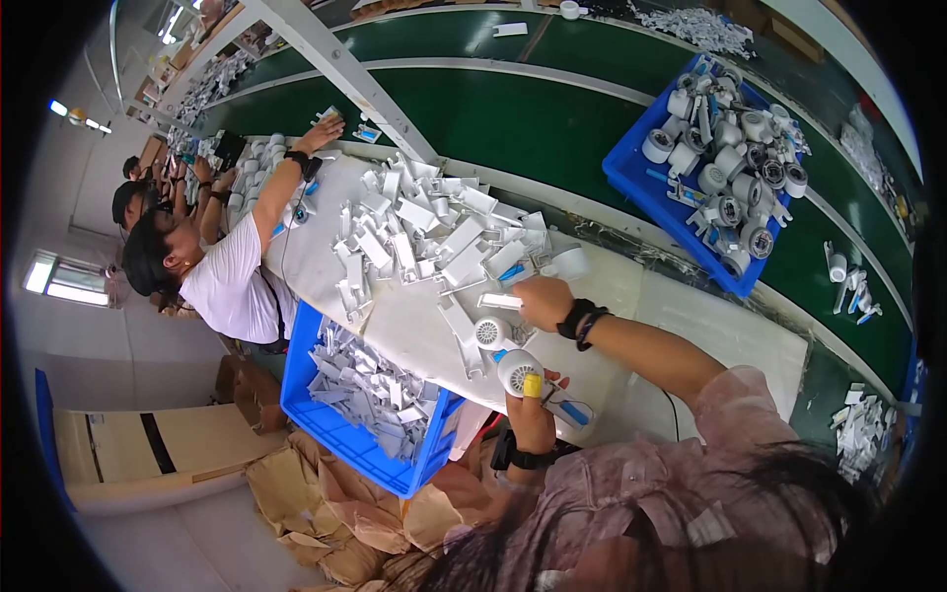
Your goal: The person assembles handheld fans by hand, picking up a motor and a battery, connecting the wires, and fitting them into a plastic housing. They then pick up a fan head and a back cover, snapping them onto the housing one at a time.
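My left hand [533, 426], with yellow tape on one finger, is closed round a white round part with a slotted grille [518, 372]. My right hand [545, 303] pinches a white rectangular plastic piece [500, 301] above the table. Between the hands lies another white round grilled part [489, 333]. Beyond them spreads a heap of white plastic casings [434, 232], with a few blue pieces among them. A white cup-shaped part [570, 261] sits just past my right hand. Near my left hand, a blue-and-white piece [572, 412] rests by the table's near edge.
A blue crate of white plastic pieces [424, 474] stands below the table's near left side. Another blue crate [631, 187] of round white parts sits on the green conveyor [513, 118]. A slanted metal post [345, 79] rises at the back. A co-worker [232, 286] reaches over the table at left.
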Demonstrator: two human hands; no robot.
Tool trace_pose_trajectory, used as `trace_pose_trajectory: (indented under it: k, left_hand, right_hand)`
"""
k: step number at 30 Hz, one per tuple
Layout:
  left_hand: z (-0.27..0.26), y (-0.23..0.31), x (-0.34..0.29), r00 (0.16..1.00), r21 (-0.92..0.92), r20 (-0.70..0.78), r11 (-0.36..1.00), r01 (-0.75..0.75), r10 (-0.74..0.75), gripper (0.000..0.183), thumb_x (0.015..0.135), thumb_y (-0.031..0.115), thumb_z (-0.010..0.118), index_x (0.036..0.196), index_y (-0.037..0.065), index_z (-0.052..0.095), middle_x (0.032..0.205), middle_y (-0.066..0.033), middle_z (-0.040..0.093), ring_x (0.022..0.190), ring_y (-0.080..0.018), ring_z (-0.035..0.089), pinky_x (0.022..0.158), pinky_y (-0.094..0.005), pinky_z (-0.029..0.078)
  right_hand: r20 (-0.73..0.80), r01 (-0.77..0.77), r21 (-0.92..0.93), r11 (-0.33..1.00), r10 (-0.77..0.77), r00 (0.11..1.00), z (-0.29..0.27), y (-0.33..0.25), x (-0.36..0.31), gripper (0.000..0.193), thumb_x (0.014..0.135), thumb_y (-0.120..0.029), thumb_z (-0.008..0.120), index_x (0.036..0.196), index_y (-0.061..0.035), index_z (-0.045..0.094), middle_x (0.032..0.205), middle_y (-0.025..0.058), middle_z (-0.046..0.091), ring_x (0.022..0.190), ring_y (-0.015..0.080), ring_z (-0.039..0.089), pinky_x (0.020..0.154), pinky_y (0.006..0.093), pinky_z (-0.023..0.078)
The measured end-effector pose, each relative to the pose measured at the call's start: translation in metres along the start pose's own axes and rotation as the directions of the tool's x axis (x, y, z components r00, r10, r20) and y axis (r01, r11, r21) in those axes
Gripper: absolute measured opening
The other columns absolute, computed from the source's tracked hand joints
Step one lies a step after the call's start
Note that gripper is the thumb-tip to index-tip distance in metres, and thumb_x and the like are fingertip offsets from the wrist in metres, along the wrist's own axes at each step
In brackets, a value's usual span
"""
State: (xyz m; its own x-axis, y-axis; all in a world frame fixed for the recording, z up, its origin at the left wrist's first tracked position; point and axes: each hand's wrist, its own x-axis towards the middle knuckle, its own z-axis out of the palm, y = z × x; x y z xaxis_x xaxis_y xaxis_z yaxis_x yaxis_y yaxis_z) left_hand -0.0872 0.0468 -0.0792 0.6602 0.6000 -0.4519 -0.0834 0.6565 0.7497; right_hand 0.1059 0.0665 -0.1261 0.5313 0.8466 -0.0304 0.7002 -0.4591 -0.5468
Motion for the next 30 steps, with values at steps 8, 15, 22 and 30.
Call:
trace_pose_trajectory:
  k: [8, 15, 22, 30]
  left_hand:
    - [0.014, -0.006, 0.002, 0.989, -0.148, 0.092, 0.981, 0.127, -0.114, 0.025, 0.096, 0.021, 0.054, 0.112, 0.003, 0.049, 0.100, -0.0113, 0.057, 0.095, -0.0235, 0.059, 0.088, -0.0486, 0.052]
    - [0.043, -0.005, -0.010, 0.975, -0.038, 0.211, 0.996, 0.084, -0.074, 0.030, 0.096, 0.031, 0.054, 0.115, 0.007, 0.051, 0.101, -0.0070, 0.059, 0.096, -0.0230, 0.059, 0.090, -0.0502, 0.050]
    - [0.062, -0.012, -0.017, 0.974, -0.068, 0.219, 0.995, 0.072, -0.056, 0.026, 0.097, 0.021, 0.054, 0.115, 0.004, 0.049, 0.102, -0.0107, 0.059, 0.095, -0.0246, 0.060, 0.086, -0.0477, 0.052]
    - [0.083, -0.014, -0.016, 0.951, -0.034, 0.309, 0.999, 0.009, 0.002, 0.026, 0.096, 0.021, 0.055, 0.115, 0.004, 0.048, 0.102, -0.0099, 0.059, 0.095, -0.0230, 0.060, 0.086, -0.0459, 0.053]
  right_hand:
    - [-0.382, 0.210, -0.119, 0.971, -0.240, 0.892, -0.053, 0.094, -0.163, 0.036, 0.071, -0.001, 0.065, 0.104, -0.0161, 0.066, 0.111, 0.0128, 0.056, 0.108, 0.0349, 0.052, 0.090, 0.0415, 0.043]
    - [-0.387, 0.051, -0.200, 0.978, -0.127, 0.913, -0.074, 0.129, -0.239, 0.035, 0.078, -0.006, 0.062, 0.113, -0.0111, 0.061, 0.111, 0.0149, 0.057, 0.103, 0.0346, 0.053, 0.089, 0.0428, 0.042]
    - [-0.152, -0.543, -0.147, 0.827, 0.524, 0.838, -0.076, 0.086, -0.264, 0.060, 0.076, -0.043, 0.071, 0.117, -0.0035, 0.051, 0.104, 0.0166, 0.055, 0.098, 0.0352, 0.057, 0.077, 0.0462, 0.047]
    - [-0.115, -0.641, 0.009, 0.768, 0.637, 0.762, -0.060, 0.078, -0.275, 0.062, 0.075, -0.032, 0.073, 0.125, -0.0051, 0.047, 0.113, 0.0153, 0.055, 0.100, 0.0311, 0.059, 0.080, 0.0430, 0.050]
